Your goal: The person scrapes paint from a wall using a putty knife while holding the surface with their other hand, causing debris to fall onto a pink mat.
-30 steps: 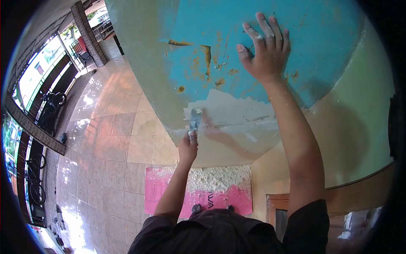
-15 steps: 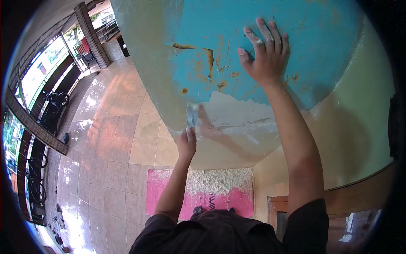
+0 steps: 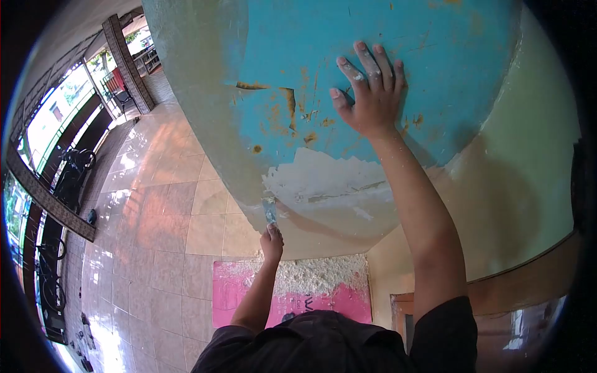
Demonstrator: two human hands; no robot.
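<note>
My left hand (image 3: pixel 272 242) is closed around the handle of a paint scraper (image 3: pixel 270 212). Its blade is at the wall, at the lower left below a pale scraped patch (image 3: pixel 311 177). Fingers spread, my right hand (image 3: pixel 376 102) lies on the turquoise painted wall (image 3: pixel 429 74), with white dust on the fingers. Cracked, peeling paint (image 3: pixel 291 107) and rusty-brown marks show left of that hand.
On the floor below is a pink sheet (image 3: pixel 236 304) covered partly with pale paint flakes (image 3: pixel 323 273). Glossy floor tiles (image 3: pixel 155 230) stretch left toward a pillar (image 3: pixel 127 62) and bicycles (image 3: pixel 53 273). A wooden frame (image 3: pixel 401 304) stands at lower right.
My left hand has moved down with the scraper, and the pale patch reaches farther left. My right hand keeps its place on the wall while the view shifts slightly.
</note>
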